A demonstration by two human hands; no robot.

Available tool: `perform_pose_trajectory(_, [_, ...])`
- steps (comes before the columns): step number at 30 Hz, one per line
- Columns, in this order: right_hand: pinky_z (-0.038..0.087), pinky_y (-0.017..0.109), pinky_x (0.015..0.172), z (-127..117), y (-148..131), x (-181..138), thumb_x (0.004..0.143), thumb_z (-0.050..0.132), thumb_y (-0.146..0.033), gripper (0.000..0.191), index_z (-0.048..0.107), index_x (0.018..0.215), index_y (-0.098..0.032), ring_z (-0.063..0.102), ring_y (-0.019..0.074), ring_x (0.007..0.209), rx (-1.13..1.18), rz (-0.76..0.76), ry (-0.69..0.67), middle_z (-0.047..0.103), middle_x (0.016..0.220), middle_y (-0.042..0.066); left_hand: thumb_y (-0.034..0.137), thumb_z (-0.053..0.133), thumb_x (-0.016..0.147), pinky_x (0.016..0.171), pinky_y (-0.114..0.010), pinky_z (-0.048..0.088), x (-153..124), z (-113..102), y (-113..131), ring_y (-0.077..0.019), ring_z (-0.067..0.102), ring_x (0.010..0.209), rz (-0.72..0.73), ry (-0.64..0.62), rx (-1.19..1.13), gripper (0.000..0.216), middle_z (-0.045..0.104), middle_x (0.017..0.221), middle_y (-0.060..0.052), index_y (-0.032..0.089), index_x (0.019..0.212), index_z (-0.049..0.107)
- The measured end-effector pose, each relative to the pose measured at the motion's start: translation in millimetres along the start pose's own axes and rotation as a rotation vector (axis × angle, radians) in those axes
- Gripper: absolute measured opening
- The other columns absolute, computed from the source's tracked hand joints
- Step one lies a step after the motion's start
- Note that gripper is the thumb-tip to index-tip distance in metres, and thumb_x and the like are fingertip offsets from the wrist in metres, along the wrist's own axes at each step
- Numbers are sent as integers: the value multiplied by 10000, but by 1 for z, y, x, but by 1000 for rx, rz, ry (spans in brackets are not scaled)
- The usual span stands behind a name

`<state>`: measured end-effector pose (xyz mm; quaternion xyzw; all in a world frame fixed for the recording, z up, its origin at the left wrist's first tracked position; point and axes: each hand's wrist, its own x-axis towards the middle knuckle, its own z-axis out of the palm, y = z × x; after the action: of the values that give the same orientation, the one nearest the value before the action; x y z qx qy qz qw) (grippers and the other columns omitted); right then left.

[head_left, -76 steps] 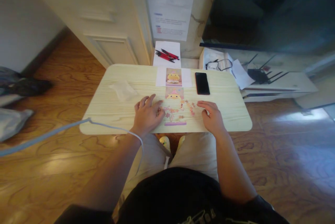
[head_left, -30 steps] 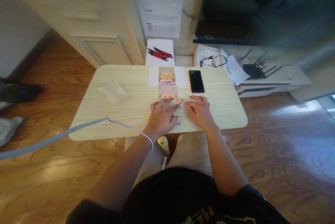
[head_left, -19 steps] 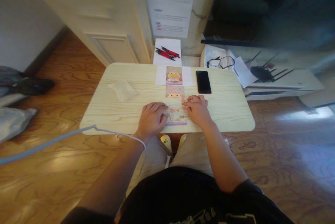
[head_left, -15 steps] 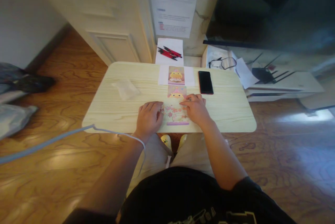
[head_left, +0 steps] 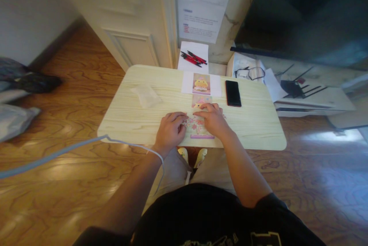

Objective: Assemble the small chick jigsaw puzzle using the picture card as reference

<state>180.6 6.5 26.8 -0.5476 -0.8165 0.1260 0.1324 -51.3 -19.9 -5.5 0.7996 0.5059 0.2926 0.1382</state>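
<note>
On the pale wooden table lies a picture card (head_left: 197,103) with a yellow character in a pink hat, partly covered by my fingers. Just below it is a mostly see-through sticker sheet (head_left: 194,127) with small pink and red shapes, and a purple strip (head_left: 202,137) along its lower edge. My left hand (head_left: 171,129) is curled, thumb and fingers closed at the sheet's left edge. My right hand (head_left: 212,118) reaches over the sheet's upper right, fingers apart, index finger stretched left and other fingertips on the card. Anything tiny under the right fingertips is hidden.
A matching picture (head_left: 201,83) lies on white paper (head_left: 187,83) at the back of the table (head_left: 253,127). Nearby are a black phone (head_left: 233,93) and a translucent wrapper (head_left: 147,96). Red pens (head_left: 193,58) lie beyond; a grey cable (head_left: 71,147) crosses my left forearm.
The whole view has shifted, so the table appears farther right. My right hand has moved slightly left over the card and sheet; my left hand stays at the sheet's left edge.
</note>
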Motion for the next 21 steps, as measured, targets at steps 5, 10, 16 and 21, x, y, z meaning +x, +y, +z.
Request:
perform_pose_trajectory(5, [354,456,982,-2,-1,-7,907,560,-38,486,787,1219,-333,425,302,1240,14,41,37,612,1375,61,203,573,918,1079,-483,459,1,-1,4,-274,601,1252,-11,-29,34,352,696,1378,-23,269,1226,730])
perform_pose_trajectory(10, [355,460,966,1,-2,-9,938,554,-70,469,775,1248,-344,420,311,1240,-2,39,-4,598,1390,70,237,602,916,1058,-489,464,2,1,4,-275,609,1227,-27,-7,57,291,713,1348,-17,271,1167,744])
perform_pose_trajectory(16, [371,459,961,-1,-7,-12,943,537,-78,440,786,1218,-314,434,307,1234,38,46,29,611,1359,79,213,603,906,1081,-479,477,2,2,-2,-258,634,1208,-35,56,-19,246,743,1270,-34,250,1098,752])
perform_pose_trajectory(21, [368,460,1003,0,-10,-12,950,542,-69,427,807,1156,-333,422,294,1249,61,7,6,620,1333,60,158,576,884,1089,-471,483,0,1,-5,-240,648,1198,-5,59,-55,255,749,1262,-22,257,1001,779])
